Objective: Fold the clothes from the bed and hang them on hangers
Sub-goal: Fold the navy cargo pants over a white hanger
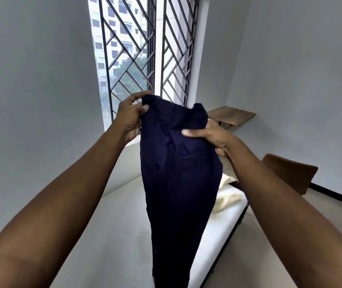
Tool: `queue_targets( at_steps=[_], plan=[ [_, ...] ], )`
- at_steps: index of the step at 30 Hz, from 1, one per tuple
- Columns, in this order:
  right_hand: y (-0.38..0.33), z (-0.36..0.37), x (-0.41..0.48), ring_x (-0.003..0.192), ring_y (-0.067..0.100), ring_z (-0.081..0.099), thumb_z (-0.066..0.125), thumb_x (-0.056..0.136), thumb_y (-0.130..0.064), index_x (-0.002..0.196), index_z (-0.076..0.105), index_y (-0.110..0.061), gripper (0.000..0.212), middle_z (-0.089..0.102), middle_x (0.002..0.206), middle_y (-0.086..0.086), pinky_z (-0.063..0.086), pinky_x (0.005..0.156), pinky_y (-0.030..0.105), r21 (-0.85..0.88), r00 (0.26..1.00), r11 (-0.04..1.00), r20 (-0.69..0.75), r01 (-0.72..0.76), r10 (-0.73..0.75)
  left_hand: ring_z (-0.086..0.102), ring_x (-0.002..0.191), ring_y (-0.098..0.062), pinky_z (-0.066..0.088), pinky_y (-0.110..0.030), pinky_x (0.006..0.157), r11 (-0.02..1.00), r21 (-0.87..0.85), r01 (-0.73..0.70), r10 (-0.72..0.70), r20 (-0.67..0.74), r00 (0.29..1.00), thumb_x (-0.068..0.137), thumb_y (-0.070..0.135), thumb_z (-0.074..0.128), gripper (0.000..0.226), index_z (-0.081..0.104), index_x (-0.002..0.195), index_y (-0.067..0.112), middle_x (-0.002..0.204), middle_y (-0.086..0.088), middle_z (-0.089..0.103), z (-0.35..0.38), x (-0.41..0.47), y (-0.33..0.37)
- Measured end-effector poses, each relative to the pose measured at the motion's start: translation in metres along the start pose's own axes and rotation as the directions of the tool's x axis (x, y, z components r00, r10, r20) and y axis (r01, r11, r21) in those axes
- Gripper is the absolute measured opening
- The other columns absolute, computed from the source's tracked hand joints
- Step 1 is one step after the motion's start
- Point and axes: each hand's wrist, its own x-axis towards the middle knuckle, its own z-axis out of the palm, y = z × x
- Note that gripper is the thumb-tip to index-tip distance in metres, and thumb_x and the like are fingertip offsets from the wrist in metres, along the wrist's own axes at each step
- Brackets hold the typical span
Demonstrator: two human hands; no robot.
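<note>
Above the bed [124,225], in front of the barred window [145,48], a dark navy garment [178,173] hangs lengthwise in the air, held at its top by both hands. The left hand [131,119] pinches one upper corner between thumb and curled fingers. The right hand [211,136] grips the other upper edge, thumb flat across the front of the cloth and fingers tucked behind it. The hands are near each other, so the top is bunched and creased. The rest falls in a narrow column that runs out of the bottom of the view. Whether its end touches the mattress cannot be told, nor what kind of garment it is.

The step in hand looks like the start of a fold: the piece is up off the bed and held by its top edge. The next move probably calls for drawing the hands apart to find the true corners and pull that edge taut, then bringing the sides together or laying it flat on the mattress. No hanger is in view, so one would have to be fetched before hanging. A cream cloth [228,196] lies at the far end of the bed, possibly another piece to do.
</note>
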Motion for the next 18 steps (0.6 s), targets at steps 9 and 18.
queue_targets(
  at_steps=[9,18],
  plan=[
    [0.061,0.003,0.017,0.119,0.049,0.066,0.080,0.073,0.015,0.103,0.080,-0.002,0.035,0.069,0.123,0.032,0.054,0.103,0.059,0.145,0.984,0.989,-0.177,0.026,0.000,0.073,0.111,-0.022,0.057,-0.040,0.101,0.844,0.472,0.254,-0.371,0.172,0.913,0.082,0.021,0.086,0.049,0.069,0.127,0.014,0.119,-0.003,0.076,-0.043,-0.050,-0.090],
    [0.181,-0.053,0.067,0.098,0.038,0.074,0.081,0.072,0.011,0.112,0.075,-0.001,0.042,0.076,0.111,0.023,0.061,0.093,0.053,0.075,0.931,0.950,-0.192,-0.302,0.311,0.070,0.113,-0.033,0.062,-0.038,0.089,0.701,0.349,0.622,-0.689,0.108,0.717,0.091,0.013,0.076,0.041,0.066,0.131,0.010,0.124,-0.016,0.073,-0.100,-0.014,-0.191]
  ],
)
